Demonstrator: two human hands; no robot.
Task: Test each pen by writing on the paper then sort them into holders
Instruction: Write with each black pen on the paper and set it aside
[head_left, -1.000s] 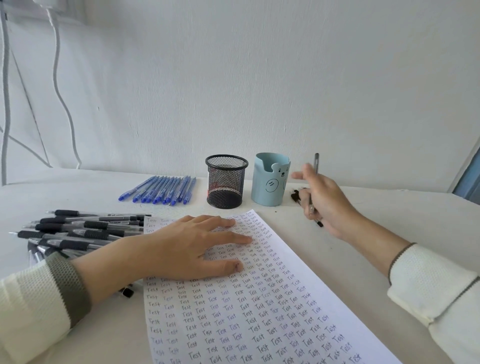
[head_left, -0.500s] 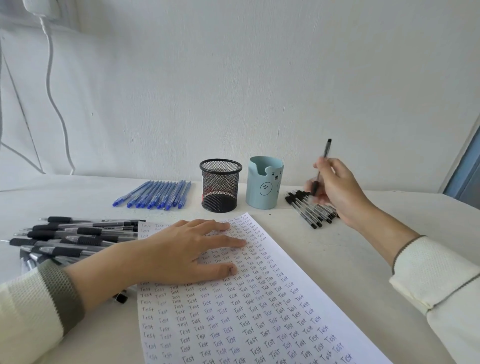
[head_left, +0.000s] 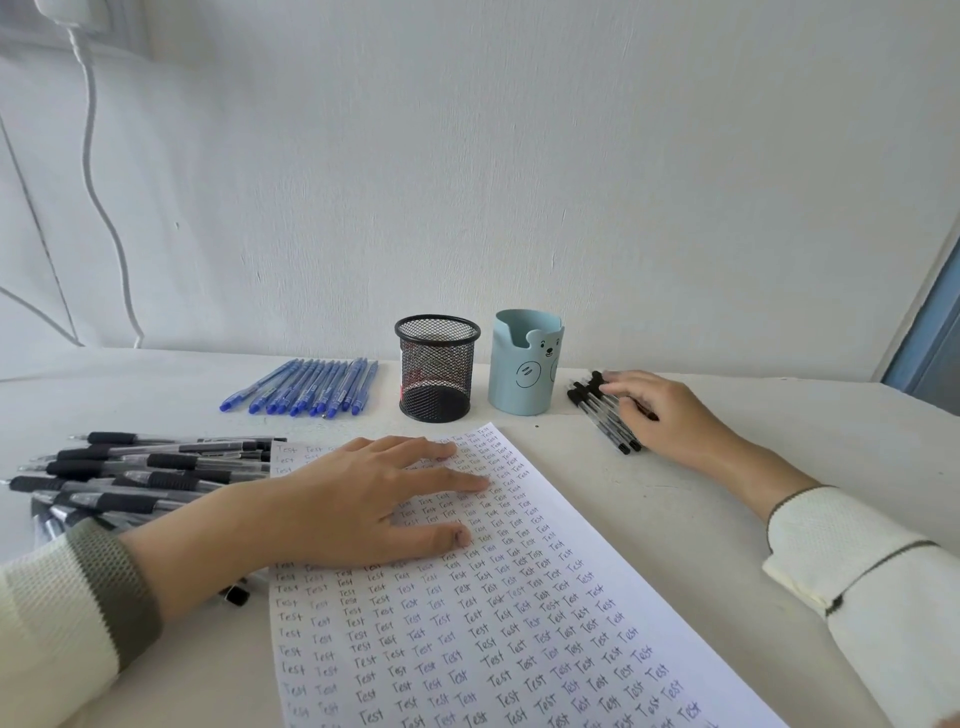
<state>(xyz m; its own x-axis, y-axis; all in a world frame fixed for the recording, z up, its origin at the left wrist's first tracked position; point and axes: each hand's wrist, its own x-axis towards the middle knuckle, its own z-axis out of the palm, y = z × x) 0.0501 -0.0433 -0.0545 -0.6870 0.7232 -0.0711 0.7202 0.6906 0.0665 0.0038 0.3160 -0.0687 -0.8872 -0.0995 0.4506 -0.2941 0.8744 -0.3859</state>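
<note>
A white paper (head_left: 467, 634) covered in rows of the handwritten word "Test" lies on the table in front of me. My left hand (head_left: 358, 499) rests flat on its upper part, fingers straight. A pile of black-grip pens (head_left: 140, 473) lies left of the paper. At the back stand an empty black mesh holder (head_left: 437, 366) and a light blue bear holder (head_left: 524, 364). Right of the blue holder lies a row of black capped pens (head_left: 597, 415). My right hand (head_left: 665, 410) lies over that row, its straight fingers touching the pens.
A row of blue pens (head_left: 311, 387) lies left of the mesh holder near the wall. A white cable (head_left: 104, 208) hangs down the wall at the left. A blue frame (head_left: 930, 338) shows at the far right edge.
My right hand held one black pen upright beside the blue holder; it has come down and now lies flat over the row of black pens. My left hand stayed on the paper.
</note>
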